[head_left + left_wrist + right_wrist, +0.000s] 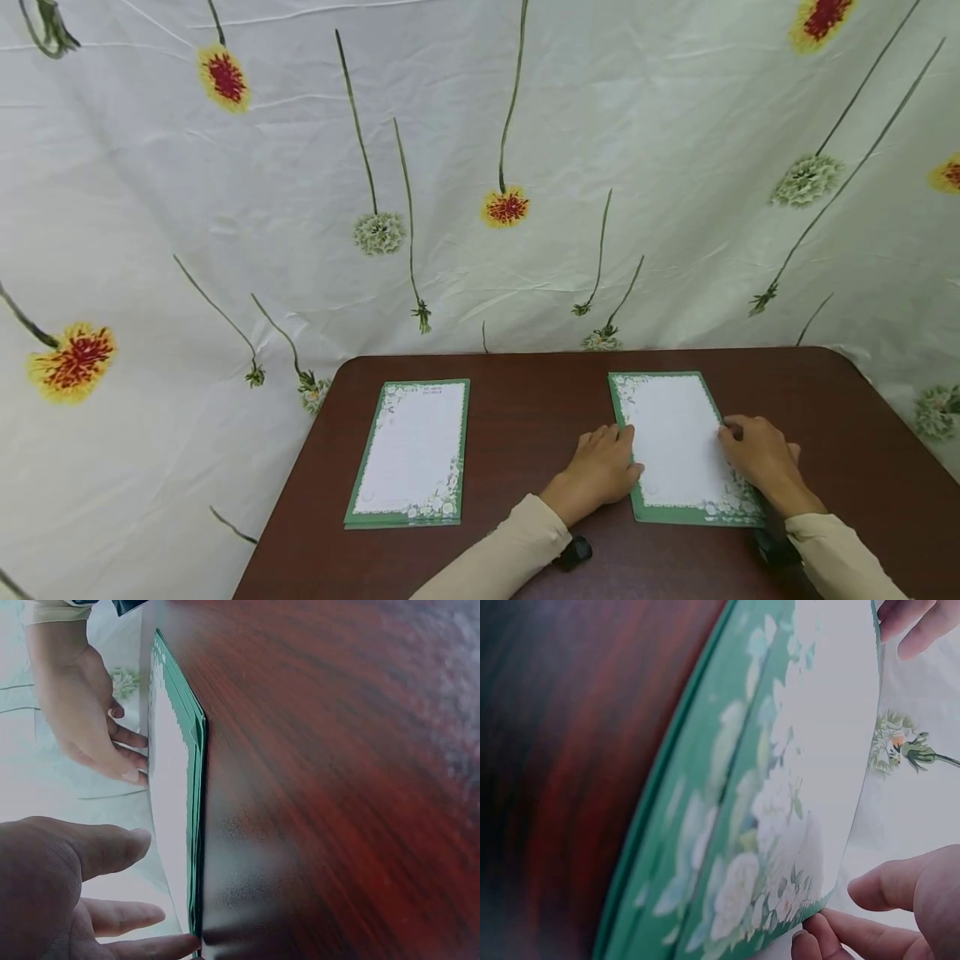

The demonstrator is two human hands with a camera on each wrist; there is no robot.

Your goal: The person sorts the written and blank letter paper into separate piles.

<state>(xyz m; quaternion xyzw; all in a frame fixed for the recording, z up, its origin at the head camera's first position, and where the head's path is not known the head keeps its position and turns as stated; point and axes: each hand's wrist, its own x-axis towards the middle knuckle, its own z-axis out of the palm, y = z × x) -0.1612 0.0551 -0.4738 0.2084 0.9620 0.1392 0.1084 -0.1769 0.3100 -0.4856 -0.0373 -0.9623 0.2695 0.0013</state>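
A stack of green-bordered sheets (675, 433) with white floral print lies on the table between both hands. My left hand (602, 462) is at its left edge. In the left wrist view, its fingertips (176, 945) touch the stack's side and the thumb stands apart from the paper. At the right edge is my right hand (761, 454); in the right wrist view its fingertips (821, 924) meet the paper's edge, with the thumb held a little off. Several layers of sheets (705, 825) show slightly fanned at one edge there.
A second stack of matching sheets (411, 450), with small print at its top, lies on the left of the brown table (525, 400). Behind the table hangs a white flower-patterned cloth (450, 167). Dark devices (573, 552) sit at the wrists.
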